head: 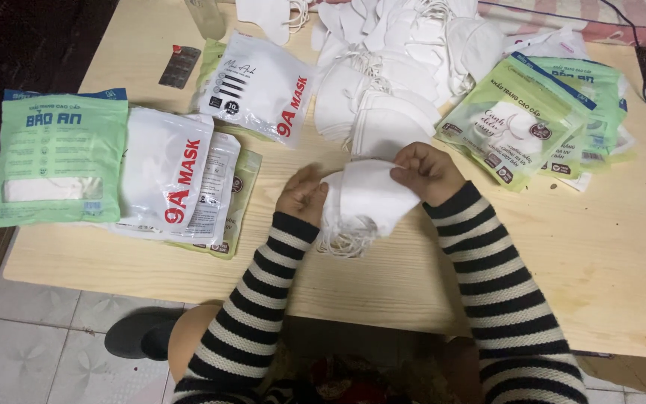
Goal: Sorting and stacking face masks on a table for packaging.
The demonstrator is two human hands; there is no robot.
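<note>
Spanning nearly the whole view, the pale wooden table (607, 254) carries every item in use. Order below runs from largest to smallest.

1. Loose white masks (398, 67): a wide overlapping heap at the far centre of the table, ear loops tangled among them.
2. Green packets (540, 112): a fanned pile at the far right, just beside the heap.
3. Green pouch (57, 157): lies flat at the left edge, partly over a pile of white packets (170, 176) with red lettering.
4. White packet (259, 86): a single one, tilted, between the left pile and the heap.
5. Stack of white masks (368, 198): held above the near centre of the table, between both hands, with its ear loops hanging toward the near edge.
6. Right hand (428, 172): fingers clenched on the upper right corner of the stack.
7. Left hand (302, 196): fingers curled against the left side of the stack, gripping it.
8. Dark blister strip (179, 66): far left, well apart from the hands.

Step in hand, as judged: the stack is being squared and evened before packing. The count in the stack cannot be told.

Next move, as judged: both grips must stay firm so the layers do not slide, the loose loops need tucking in, and 1 open packet must be brought near.
</note>
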